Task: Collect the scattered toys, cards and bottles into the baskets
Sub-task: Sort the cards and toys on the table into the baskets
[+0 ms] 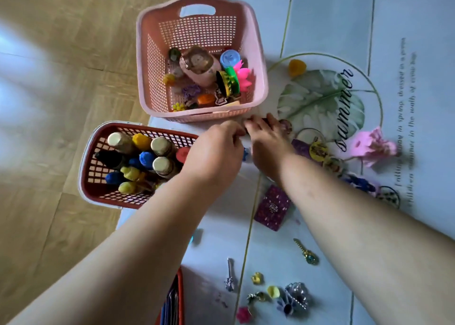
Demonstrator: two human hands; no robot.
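Fingers (pixel 256 125) of both hands pinched on one small dark object beside latticed pink basket (pixel 147 61).

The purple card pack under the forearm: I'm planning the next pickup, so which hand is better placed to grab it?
Probably the right hand: the purple card pack lies just beside that forearm, while the left hand sits farther over, by the red basket.

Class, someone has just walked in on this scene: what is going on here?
A person is tidying small things off a table into baskets. Both hands, the left hand and the right hand, meet just in front of the pink basket, pinching something small and dark; what it is cannot be told. The pink basket holds toys, the red basket holds bottles. A purple card pack, trinkets and a pink flower lie on the tablecloth.
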